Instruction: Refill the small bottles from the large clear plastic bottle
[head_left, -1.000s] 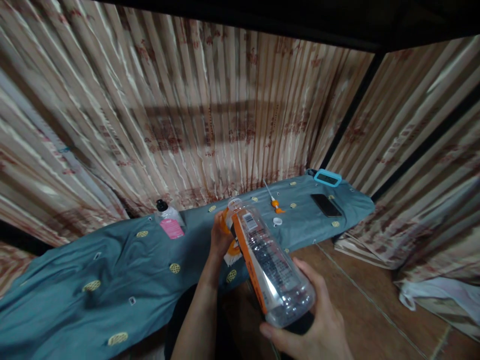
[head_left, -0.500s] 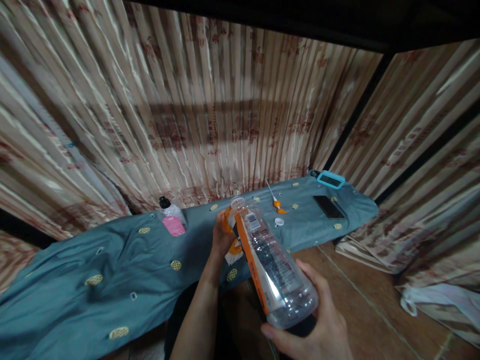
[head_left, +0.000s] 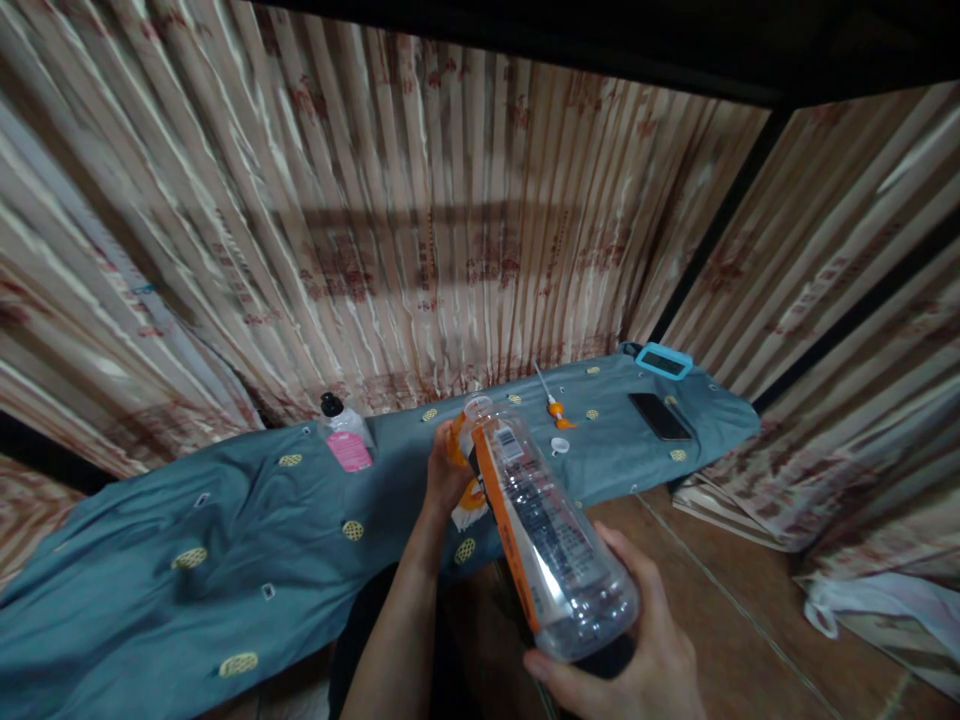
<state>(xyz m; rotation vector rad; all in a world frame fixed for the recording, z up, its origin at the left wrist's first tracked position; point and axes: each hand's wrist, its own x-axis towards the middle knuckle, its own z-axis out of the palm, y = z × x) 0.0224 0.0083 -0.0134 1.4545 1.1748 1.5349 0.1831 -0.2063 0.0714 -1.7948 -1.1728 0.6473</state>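
A large clear plastic bottle (head_left: pixel 559 535) with an orange and black label is tilted across the middle of the view, its open mouth at the upper left and its base toward me. My right hand (head_left: pixel 637 640) is closed around the base. At the mouth end, my left hand (head_left: pixel 445 475) is closed on an orange-and-white container (head_left: pixel 470 502), mostly hidden behind the bottle and my fingers. I cannot tell whether the two mouths touch. On the cloth beyond lie an orange pump head (head_left: pixel 556 410) with a white tube and a small white cap (head_left: pixel 559 445).
A blue-green cloth with yellow prints (head_left: pixel 277 530) covers the long surface. On it are a pink-labelled bottle with a black cap (head_left: pixel 348 440), a black phone (head_left: pixel 660 416) and a light-blue framed device (head_left: pixel 664 362). Patterned curtains (head_left: pixel 420 220) hang behind. Brown floor (head_left: pixel 705 580) shows at the right.
Both hands and the tilted bottle keep nearly the same pose. The whole view has shifted very slightly.
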